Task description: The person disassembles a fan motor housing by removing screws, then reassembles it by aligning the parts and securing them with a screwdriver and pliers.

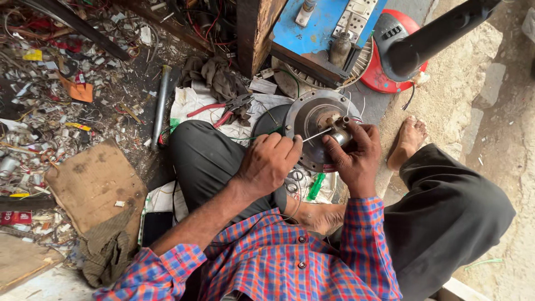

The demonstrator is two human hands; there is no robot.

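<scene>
A round grey metal fan motor housing [312, 117] rests on edge in front of my knees, with a short shaft at its middle. My left hand [270, 161] grips a thin metal tool whose shaft [317, 135] points at the hub. My right hand [354, 156] wraps the motor's right rim, with fingers on a small shiny cylindrical part [341, 135] at the shaft. Both hands touch the motor. A green-handled screwdriver [315, 186] lies under the motor by my foot.
Red-handled pliers [220, 109] lie on white cloth beside a dark rag. A metal rod [160, 106] lies to the left among wire scraps and cardboard [95, 184]. A blue switch board [317, 25] and a red fan base [390, 78] stand behind the motor.
</scene>
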